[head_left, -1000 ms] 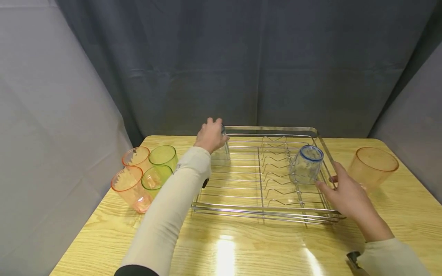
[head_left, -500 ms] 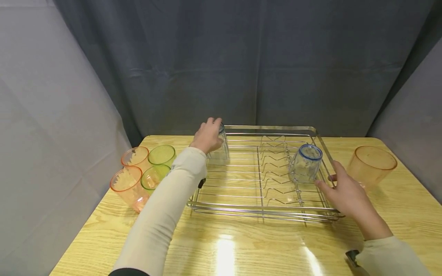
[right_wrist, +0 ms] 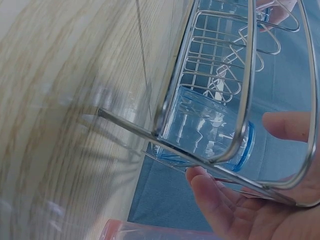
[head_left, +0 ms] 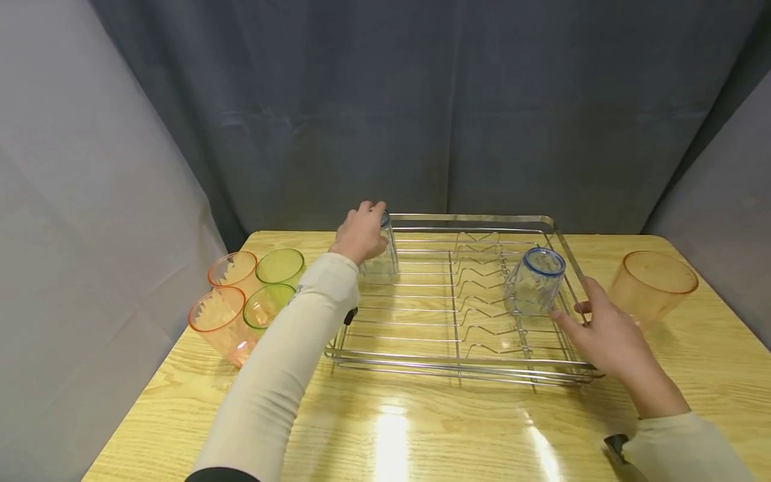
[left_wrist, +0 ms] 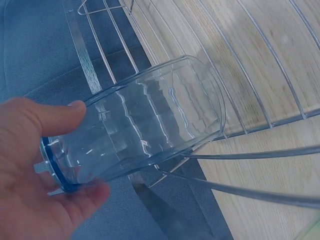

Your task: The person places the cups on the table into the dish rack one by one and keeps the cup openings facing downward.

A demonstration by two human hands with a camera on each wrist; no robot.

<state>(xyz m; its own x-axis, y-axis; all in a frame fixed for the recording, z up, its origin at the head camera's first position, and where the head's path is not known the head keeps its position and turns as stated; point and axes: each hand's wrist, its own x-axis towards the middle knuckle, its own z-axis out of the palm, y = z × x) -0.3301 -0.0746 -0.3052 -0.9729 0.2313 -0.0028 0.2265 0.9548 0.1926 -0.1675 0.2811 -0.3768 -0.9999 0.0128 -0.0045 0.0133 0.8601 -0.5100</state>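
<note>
My left hand (head_left: 359,235) is at the back left of the wire dish rack (head_left: 452,363). It grips a clear drinking glass (left_wrist: 145,117) by its blue-tinted base, thumb on one side and fingers on the other. That glass is upside down, its mouth against the rack's wires. At the rack's right side, my right hand (head_left: 608,335) holds the rim, with the thumb on the inner side and the other fingers outside. Just beyond that thumb, a second clear glass (head_left: 535,284) stands upside down in the rack, its blue base up.
Two orange tumblers (head_left: 219,325) and two green tumblers (head_left: 280,266) stand mouth up at the left on the wooden table (head_left: 458,428). A larger orange tumbler (head_left: 650,291) stands right of the rack. A dark curtain (head_left: 446,120) hangs behind the table.
My left hand has shifted slightly left and its fingers sit a little differently, showing more of the glass. The right hand and the second glass keep their places.
</note>
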